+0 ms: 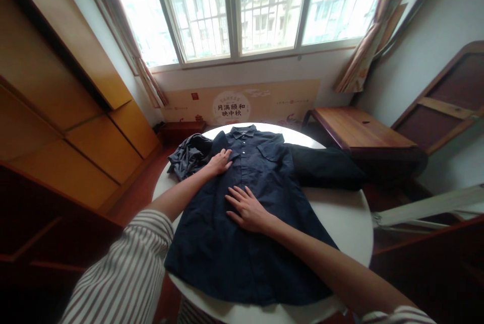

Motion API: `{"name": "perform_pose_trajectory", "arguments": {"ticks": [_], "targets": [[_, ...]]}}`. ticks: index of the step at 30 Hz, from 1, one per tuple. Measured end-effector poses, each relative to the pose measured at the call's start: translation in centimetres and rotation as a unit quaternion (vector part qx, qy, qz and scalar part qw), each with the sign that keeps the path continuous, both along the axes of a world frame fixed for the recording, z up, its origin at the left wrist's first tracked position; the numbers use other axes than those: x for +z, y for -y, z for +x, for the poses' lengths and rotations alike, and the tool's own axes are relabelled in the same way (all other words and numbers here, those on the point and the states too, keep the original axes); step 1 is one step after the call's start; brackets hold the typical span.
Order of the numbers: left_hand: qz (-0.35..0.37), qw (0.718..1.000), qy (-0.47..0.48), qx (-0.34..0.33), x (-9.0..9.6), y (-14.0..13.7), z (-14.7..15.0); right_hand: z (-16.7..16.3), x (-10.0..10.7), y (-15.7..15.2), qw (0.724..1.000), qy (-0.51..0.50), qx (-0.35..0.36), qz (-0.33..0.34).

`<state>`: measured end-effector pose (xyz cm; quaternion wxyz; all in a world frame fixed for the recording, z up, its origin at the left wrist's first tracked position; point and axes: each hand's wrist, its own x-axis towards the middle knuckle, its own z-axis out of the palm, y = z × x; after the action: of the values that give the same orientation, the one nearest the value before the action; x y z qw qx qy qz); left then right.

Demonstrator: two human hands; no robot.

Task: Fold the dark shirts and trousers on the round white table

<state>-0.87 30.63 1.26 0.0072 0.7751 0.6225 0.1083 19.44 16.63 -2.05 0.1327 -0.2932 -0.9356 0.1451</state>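
A navy button-up shirt (249,253) lies front side up, its collar at the far side and its hem toward me. My left hand (220,162) rests on the left chest of the shirt, fingers stretched out and nothing held. Lower down, near the button placket, my right hand (247,208) lies flat with its fingers spread on the cloth. Beside my left hand is a crumpled grey cloth (187,155). On the right, a black stretch of cloth (325,167) reaches past the table edge; whether it is the shirt's sleeve I cannot tell.
The shirt lies on a round white table (351,223). A low wooden table (363,127) stands at the back right, and yellow-brown cabinets (94,142) line the left. Behind are a printed banner (272,100) and a barred window (234,57).
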Motion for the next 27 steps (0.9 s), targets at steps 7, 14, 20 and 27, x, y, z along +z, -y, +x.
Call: {"name": "perform_pose_trajectory", "arguments": {"ticks": [7,14,20,27], "targets": [[0.042,0.992,0.031,0.117,1.6,-4.4,-2.8,0.0,-0.2,-0.1,1.0,-0.002,-0.002,0.004],[0.032,0.973,0.098,0.207,2.3,-8.4,-5.2,0.1,0.3,0.2,1.0,-0.007,-0.001,-0.005],[0.022,0.943,0.141,0.301,2.0,-10.0,-6.5,0.2,0.4,0.3,1.0,-0.007,-0.001,-0.012],[0.009,0.927,0.155,0.342,2.4,-10.0,-8.7,0.2,0.4,0.4,1.0,-0.012,0.0,-0.018]]}}
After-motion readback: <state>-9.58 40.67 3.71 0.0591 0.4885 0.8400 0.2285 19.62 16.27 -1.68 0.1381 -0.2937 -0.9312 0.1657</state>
